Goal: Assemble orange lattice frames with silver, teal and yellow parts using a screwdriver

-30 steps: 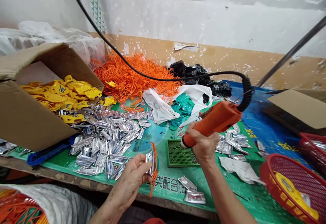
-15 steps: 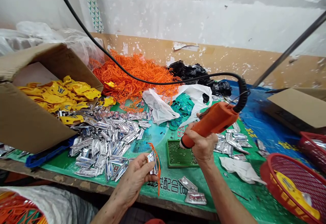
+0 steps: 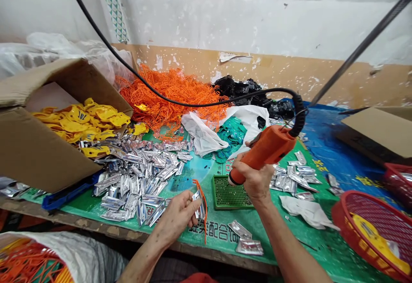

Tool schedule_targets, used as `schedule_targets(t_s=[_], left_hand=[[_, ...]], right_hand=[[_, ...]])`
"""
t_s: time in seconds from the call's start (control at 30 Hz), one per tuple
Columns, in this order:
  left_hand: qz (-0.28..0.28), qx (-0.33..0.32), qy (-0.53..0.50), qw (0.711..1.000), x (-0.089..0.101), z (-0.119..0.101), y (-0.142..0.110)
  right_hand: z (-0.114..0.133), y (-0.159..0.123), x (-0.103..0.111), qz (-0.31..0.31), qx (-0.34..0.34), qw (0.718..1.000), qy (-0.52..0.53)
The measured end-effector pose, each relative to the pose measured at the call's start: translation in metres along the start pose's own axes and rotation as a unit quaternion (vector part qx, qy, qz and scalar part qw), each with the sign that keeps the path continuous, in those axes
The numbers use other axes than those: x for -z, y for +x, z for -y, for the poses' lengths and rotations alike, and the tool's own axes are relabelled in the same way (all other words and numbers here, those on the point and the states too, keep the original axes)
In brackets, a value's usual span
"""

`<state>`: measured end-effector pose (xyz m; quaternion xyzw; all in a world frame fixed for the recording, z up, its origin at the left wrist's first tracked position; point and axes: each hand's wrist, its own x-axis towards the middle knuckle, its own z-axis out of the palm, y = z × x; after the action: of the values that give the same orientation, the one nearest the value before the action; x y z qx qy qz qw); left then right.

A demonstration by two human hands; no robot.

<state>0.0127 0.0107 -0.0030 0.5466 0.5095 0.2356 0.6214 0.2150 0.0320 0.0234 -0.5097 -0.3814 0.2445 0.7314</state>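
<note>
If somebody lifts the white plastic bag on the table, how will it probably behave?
The white plastic bag is probably thin and floppy, since its sides lie creased and slumped. The green pieces may slide out if it tilts, because the bag is spread open around them.

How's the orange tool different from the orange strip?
The tool is thick and chunky; the strip is very thin. The tool has a black cable at its back end; the strip has none. The tool is in the right hand; the strip is at the left hand, beside a silver piece. Both are orange.
</note>
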Motion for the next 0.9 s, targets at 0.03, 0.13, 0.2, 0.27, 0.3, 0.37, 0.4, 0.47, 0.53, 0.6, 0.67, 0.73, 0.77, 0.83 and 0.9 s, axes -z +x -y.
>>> schedule_targets(t_s=[0.03, 0.13, 0.2, 0.27, 0.3, 0.37, 0.4, 0.47, 0.53, 0.6, 0.67, 0.73, 0.77, 0.83, 0.9], left_hand=[[0.003, -0.002, 0.007, 1.0, -0.001, 0.001, 0.001], [0.008, -0.016, 0.026, 1.0, -0.004, 0.0, 0.002], [0.008, -0.019, 0.034, 0.999, -0.006, -0.001, 0.003], [0.007, -0.014, 0.042, 0.999, -0.008, -0.002, 0.003], [0.007, -0.012, 0.046, 0.999, -0.008, -0.003, 0.004], [0.008, -0.015, 0.054, 0.998, -0.009, -0.003, 0.004], [0.01, -0.017, 0.056, 0.998, -0.009, -0.004, 0.004], [0.013, -0.02, 0.055, 0.998, -0.009, -0.004, 0.004], [0.014, -0.025, 0.051, 0.998, -0.008, -0.005, 0.004], [0.013, -0.03, 0.046, 0.998, -0.008, -0.004, 0.004], [0.015, -0.037, 0.043, 0.998, -0.008, -0.003, 0.004], [0.017, -0.041, 0.044, 0.998, -0.008, -0.001, 0.004], [0.017, -0.041, 0.047, 0.998, -0.008, -0.001, 0.004], [0.014, -0.04, 0.05, 0.998, -0.009, -0.001, 0.004], [0.011, -0.04, 0.05, 0.998, -0.009, -0.002, 0.005]], right_hand=[[-0.001, 0.001, 0.001, -0.001, 0.001, 1.0, 0.004], [0.0, 0.004, 0.003, -0.008, 0.006, 1.0, 0.021], [0.006, 0.005, 0.004, -0.007, 0.006, 0.999, 0.034], [0.016, 0.004, 0.004, 0.002, 0.002, 0.998, 0.056], [0.023, 0.002, 0.004, 0.008, -0.003, 0.997, 0.076], [0.037, -0.004, 0.0, 0.03, -0.015, 0.992, 0.124], [0.044, -0.009, -0.002, 0.044, -0.021, 0.988, 0.146], [0.055, -0.019, -0.006, 0.076, -0.035, 0.981, 0.174], [0.063, -0.031, -0.011, 0.102, -0.051, 0.976, 0.187], [0.065, -0.041, -0.016, 0.122, -0.072, 0.971, 0.192], [0.065, -0.049, -0.019, 0.132, -0.086, 0.97, 0.185], [0.063, -0.053, -0.022, 0.134, -0.092, 0.972, 0.172], [0.063, -0.055, -0.024, 0.134, -0.095, 0.972, 0.167], [0.061, -0.056, -0.025, 0.134, -0.101, 0.973, 0.16], [0.06, -0.057, -0.026, 0.135, -0.106, 0.973, 0.151]])
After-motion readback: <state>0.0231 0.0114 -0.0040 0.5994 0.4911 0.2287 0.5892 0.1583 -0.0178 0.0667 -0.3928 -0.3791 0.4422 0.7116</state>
